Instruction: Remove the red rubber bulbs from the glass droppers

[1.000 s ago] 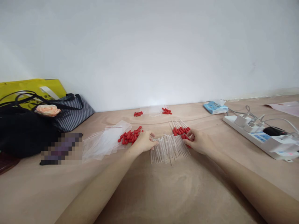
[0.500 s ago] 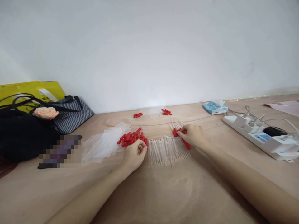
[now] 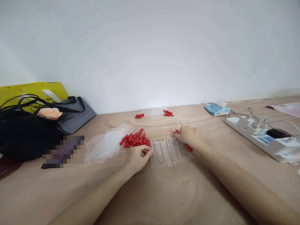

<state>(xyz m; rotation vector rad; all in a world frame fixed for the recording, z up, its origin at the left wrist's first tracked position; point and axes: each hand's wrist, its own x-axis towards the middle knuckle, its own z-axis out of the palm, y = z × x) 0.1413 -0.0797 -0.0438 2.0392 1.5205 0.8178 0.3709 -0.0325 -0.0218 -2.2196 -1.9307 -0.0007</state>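
Note:
My left hand [image 3: 140, 156] has thumb and forefinger pinched at the left end of a row of thin clear tubes [image 3: 164, 153]; whether a tube is between them I cannot make out. Just behind it lies a heap of red rubber bulbs [image 3: 134, 139]. At the right end of the row, my right hand [image 3: 187, 135] is closed over droppers with red bulbs [image 3: 176, 132], their thin tubes fanning out towards the wall. Another red bulb [image 3: 188, 147] shows below this hand. The palm hides most of its grip.
Clear zip bags [image 3: 105, 143] are spread left of the heap. Two small red bulb piles [image 3: 139, 116] [image 3: 168, 113] lie near the wall. On the right are a tissue pack [image 3: 217, 109] and a power strip [image 3: 260, 137] with cables; bags [image 3: 77, 115] stand on the left.
My left hand has shifted slightly right and nearer me, from the red heap to the end of the tube row. My right hand has turned a little over the droppers. The view has shifted slightly.

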